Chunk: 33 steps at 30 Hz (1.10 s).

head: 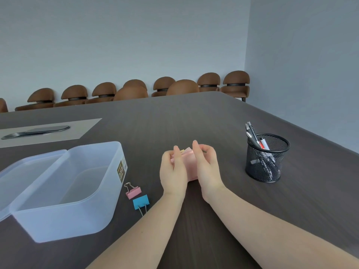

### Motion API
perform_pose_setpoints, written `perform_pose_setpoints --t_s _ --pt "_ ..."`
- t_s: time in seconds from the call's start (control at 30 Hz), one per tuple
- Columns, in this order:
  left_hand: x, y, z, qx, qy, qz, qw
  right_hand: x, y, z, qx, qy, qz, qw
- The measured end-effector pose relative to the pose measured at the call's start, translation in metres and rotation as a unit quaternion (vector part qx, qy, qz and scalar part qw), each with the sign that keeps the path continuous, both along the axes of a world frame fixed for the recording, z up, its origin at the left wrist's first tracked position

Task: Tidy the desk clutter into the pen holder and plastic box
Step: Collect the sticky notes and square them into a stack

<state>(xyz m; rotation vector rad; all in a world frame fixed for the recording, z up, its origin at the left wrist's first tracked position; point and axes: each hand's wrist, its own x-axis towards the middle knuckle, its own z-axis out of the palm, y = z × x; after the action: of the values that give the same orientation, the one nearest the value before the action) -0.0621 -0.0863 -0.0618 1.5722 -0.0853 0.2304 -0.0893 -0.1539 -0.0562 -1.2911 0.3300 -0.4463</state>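
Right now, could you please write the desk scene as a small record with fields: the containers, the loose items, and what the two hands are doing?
box: translucent plastic box, open, looks empty, its lid lying against its far-left side
holder: black mesh pen holder, upright, pens inside
loose items: pink binder clip and blue binder clip, close together just right of the box
left hand: holds a pink stack of sticky notes
right hand: holds the same stack from the other side
surface: dark wooden table

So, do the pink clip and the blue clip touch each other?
Apart. The head view shows a thin strip of dark table between the pink clip and the blue clip.
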Motion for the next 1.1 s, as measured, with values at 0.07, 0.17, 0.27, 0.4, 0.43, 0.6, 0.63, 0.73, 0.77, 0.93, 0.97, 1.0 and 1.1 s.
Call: perform_pose_setpoints --t_s 0.07,0.17,0.27,0.4,0.43,0.6,0.63,0.73,0.77,0.93,0.97,1.0,1.1 --pt "0.002 -0.001 -0.001 0.009 0.004 -0.005 1.0 0.006 0.0 0.003 -0.01 0.017 -0.033 0.999" --pt "0.003 -0.002 -0.001 0.021 0.005 -0.017 1.0 0.014 0.0 0.008 -0.046 0.033 -0.066 0.996" --pt "0.004 -0.004 0.0 0.035 -0.012 -0.02 0.999 0.017 0.001 0.01 -0.074 0.036 -0.083 0.993" --pt "0.006 -0.01 0.001 0.01 -0.031 0.02 0.999 0.018 0.006 0.005 -0.035 0.003 -0.102 0.994" --pt "0.006 -0.013 0.003 0.003 -0.037 0.039 0.999 0.017 0.007 0.005 -0.017 -0.008 -0.104 0.994" --pt "0.008 -0.018 0.003 0.014 -0.017 0.108 0.994 0.013 0.003 0.001 -0.016 -0.017 -0.112 0.993" --pt "0.009 -0.017 0.001 0.03 -0.004 0.122 0.992 0.013 0.001 -0.001 -0.035 -0.012 -0.116 0.993" --pt "0.012 -0.018 -0.002 0.049 0.008 0.137 0.989 0.014 -0.003 -0.001 -0.071 -0.007 -0.126 0.99" --pt "0.011 -0.018 -0.002 0.033 0.003 0.126 0.991 0.015 -0.003 -0.001 -0.07 -0.013 -0.121 0.99" --pt "0.005 -0.022 -0.004 -0.04 -0.013 0.052 0.998 0.018 0.003 -0.002 -0.082 -0.035 -0.136 0.987" --pt "0.005 -0.022 -0.003 -0.045 -0.013 0.051 0.998 0.019 0.003 -0.003 -0.093 -0.027 -0.144 0.985" --pt "0.005 -0.021 -0.002 -0.047 -0.009 0.055 0.997 0.02 0.001 -0.004 -0.098 -0.018 -0.15 0.984" --pt "0.007 -0.017 -0.002 -0.047 0.014 0.069 0.996 0.018 -0.001 -0.004 -0.112 -0.009 -0.136 0.984"
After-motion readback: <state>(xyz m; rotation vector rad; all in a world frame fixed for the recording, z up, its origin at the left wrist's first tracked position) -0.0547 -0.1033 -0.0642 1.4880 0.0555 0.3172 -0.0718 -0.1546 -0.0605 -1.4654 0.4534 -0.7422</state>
